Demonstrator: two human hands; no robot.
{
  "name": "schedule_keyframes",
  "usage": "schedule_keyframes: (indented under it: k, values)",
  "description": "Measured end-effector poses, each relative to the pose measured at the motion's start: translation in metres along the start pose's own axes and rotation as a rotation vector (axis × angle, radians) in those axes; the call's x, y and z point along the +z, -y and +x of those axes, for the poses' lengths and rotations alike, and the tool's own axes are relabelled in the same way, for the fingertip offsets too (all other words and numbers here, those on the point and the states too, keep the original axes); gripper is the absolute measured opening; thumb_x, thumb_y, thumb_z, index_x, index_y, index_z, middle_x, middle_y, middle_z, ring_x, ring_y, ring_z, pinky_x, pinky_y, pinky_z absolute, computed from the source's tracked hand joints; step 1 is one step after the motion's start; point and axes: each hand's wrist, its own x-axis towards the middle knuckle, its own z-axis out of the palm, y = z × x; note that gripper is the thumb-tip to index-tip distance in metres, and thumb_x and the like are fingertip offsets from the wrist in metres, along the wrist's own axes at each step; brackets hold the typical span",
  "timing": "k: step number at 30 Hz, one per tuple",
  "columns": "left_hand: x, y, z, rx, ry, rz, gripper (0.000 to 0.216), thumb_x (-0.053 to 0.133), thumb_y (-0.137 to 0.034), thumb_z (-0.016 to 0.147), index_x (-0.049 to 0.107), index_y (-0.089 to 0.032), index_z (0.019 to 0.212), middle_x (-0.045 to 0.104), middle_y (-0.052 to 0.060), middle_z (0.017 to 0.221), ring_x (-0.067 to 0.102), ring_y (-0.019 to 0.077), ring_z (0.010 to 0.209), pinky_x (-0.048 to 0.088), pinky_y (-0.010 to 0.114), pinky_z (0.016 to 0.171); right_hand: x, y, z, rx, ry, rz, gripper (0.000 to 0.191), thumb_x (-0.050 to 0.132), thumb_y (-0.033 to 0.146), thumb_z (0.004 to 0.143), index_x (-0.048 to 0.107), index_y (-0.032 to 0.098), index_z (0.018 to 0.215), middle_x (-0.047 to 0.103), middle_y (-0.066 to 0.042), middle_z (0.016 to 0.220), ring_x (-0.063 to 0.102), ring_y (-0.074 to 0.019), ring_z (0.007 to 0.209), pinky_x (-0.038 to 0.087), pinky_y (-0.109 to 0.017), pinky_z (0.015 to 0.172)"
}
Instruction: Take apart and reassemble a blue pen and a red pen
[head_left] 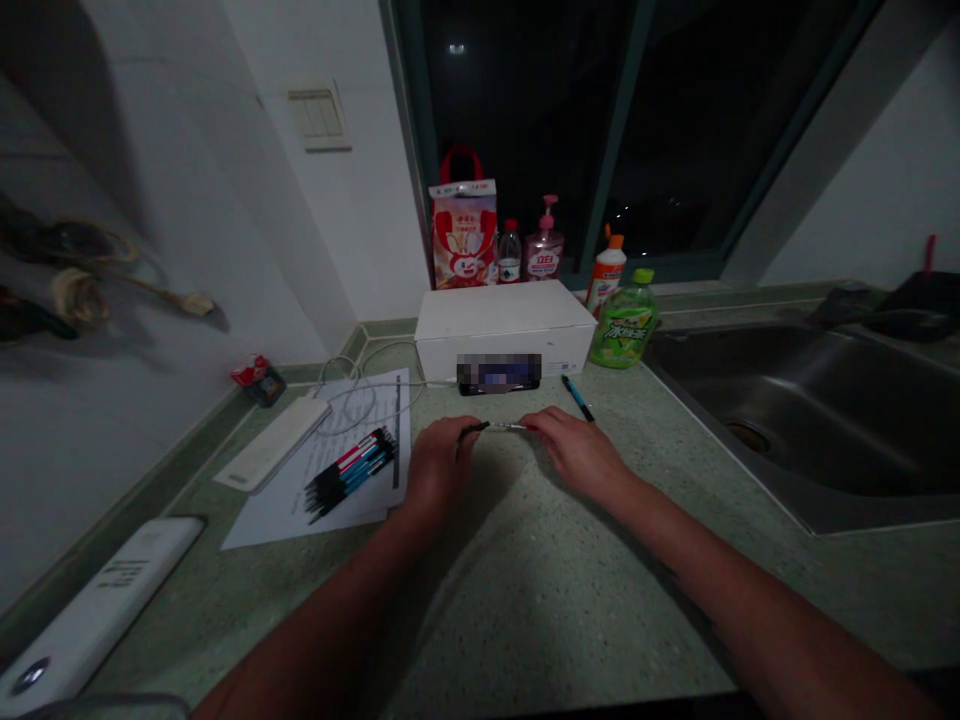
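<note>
Between my hands, level above the counter, is a thin pen [504, 426]. Its dark end lies in the pinched fingers of my left hand [441, 465], and a slim pale length spans the gap. My right hand [574, 452] pinches the other end, where a bit of red shows. Whether it is one piece or two parts, I cannot tell. Just beyond my right hand lies a blue and black pen [577, 397]. Left of my left hand, a bundle of several pens [351, 472], mostly blue and black with a red one, rests on printed paper sheets [262, 522].
A phone [499, 375] leans against a white box [502, 310] at the back. Bottles stand behind and beside it, including a green one [626, 325]. To the right is a steel sink [810, 400]. A white cable [375, 388] and a white power strip-like bar [112, 600] lie left.
</note>
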Motion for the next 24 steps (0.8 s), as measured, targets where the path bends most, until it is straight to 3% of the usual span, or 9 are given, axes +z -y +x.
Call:
schedule_keyframes:
  k: [6, 10, 12, 18, 21, 24]
  values:
    - [0.001, 0.001, -0.001, 0.076, 0.043, 0.039, 0.020, 0.056, -0.017, 0.096, 0.074, -0.020, 0.103, 0.074, 0.005, 0.104, 0.065, 0.0251, 0.099, 0.044, 0.040, 0.092, -0.003, 0.003, -0.001, -0.004, 0.041, -0.035, 0.035, 0.053, 0.002, 0.098, 0.067, 0.023, 0.123, 0.065, -0.005, 0.112, 0.065, -0.0228, 0.100, 0.051, -0.031, 0.083]
    - [0.005, 0.001, -0.002, 0.169, 0.102, -0.025, 0.018, 0.059, -0.016, 0.093, 0.075, -0.020, 0.099, 0.075, 0.005, 0.100, 0.064, 0.0248, 0.099, 0.044, 0.039, 0.092, -0.001, 0.008, -0.001, -0.084, 0.092, -0.024, 0.037, 0.057, 0.000, 0.095, 0.067, 0.022, 0.122, 0.066, -0.005, 0.112, 0.064, -0.0222, 0.102, 0.050, -0.031, 0.088]
    - [0.007, -0.001, -0.003, 0.140, 0.125, -0.096, 0.018, 0.060, -0.016, 0.092, 0.076, -0.020, 0.100, 0.075, 0.005, 0.100, 0.065, 0.0240, 0.098, 0.046, 0.037, 0.091, 0.001, 0.011, -0.001, -0.117, 0.086, 0.023, 0.031, 0.058, 0.003, 0.098, 0.067, 0.021, 0.121, 0.067, -0.005, 0.110, 0.063, -0.0218, 0.103, 0.050, -0.031, 0.089]
    - [0.010, -0.002, -0.006, -0.167, 0.229, -0.363, 0.023, 0.055, -0.032, 0.097, 0.073, -0.019, 0.089, 0.073, 0.002, 0.079, 0.068, 0.0193, 0.077, 0.049, 0.030, 0.074, 0.005, 0.016, -0.001, -0.087, 0.049, 0.133, 0.012, 0.067, 0.008, 0.098, 0.067, 0.018, 0.106, 0.069, -0.003, 0.100, 0.065, -0.0212, 0.094, 0.049, -0.031, 0.082]
    - [0.011, 0.000, -0.006, -0.139, 0.181, -0.395, 0.010, 0.064, -0.021, 0.088, 0.074, -0.020, 0.089, 0.074, 0.002, 0.086, 0.068, 0.0185, 0.084, 0.050, 0.030, 0.079, 0.005, 0.016, -0.002, -0.064, 0.051, 0.172, 0.012, 0.066, 0.008, 0.098, 0.067, 0.019, 0.103, 0.069, -0.003, 0.098, 0.065, -0.0210, 0.092, 0.048, -0.031, 0.080]
    - [0.014, 0.003, -0.006, -0.042, 0.099, -0.393, 0.014, 0.066, -0.009, 0.081, 0.074, -0.020, 0.083, 0.073, 0.001, 0.089, 0.067, 0.0173, 0.085, 0.051, 0.030, 0.082, 0.006, 0.015, -0.002, -0.029, 0.049, 0.251, 0.013, 0.064, 0.008, 0.099, 0.066, 0.019, 0.104, 0.070, -0.002, 0.099, 0.066, -0.0199, 0.092, 0.048, -0.030, 0.079]
